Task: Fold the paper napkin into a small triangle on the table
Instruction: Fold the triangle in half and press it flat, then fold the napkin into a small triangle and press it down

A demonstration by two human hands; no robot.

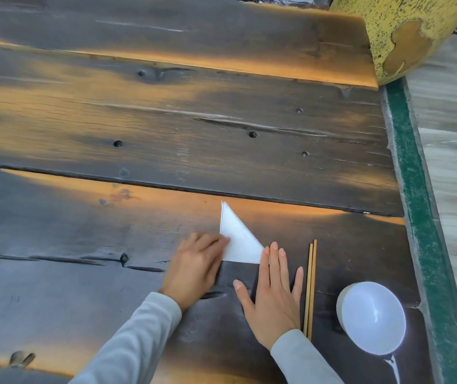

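A white paper napkin (239,239) lies folded into a triangle on the dark wooden table (166,134), its sharp tip pointing away from me. My left hand (196,268) rests with its fingertips pressing on the napkin's near left corner. My right hand (273,293) lies flat on the table, fingers spread, with the fingertips touching the napkin's near right corner. Neither hand grips the paper.
Two wooden chopsticks (310,286) lie side by side just right of my right hand. A white bowl (371,321) stands at the near right. A yellow speckled pot (404,31) sits at the far right corner. The table's right edge runs along a green strip (413,173).
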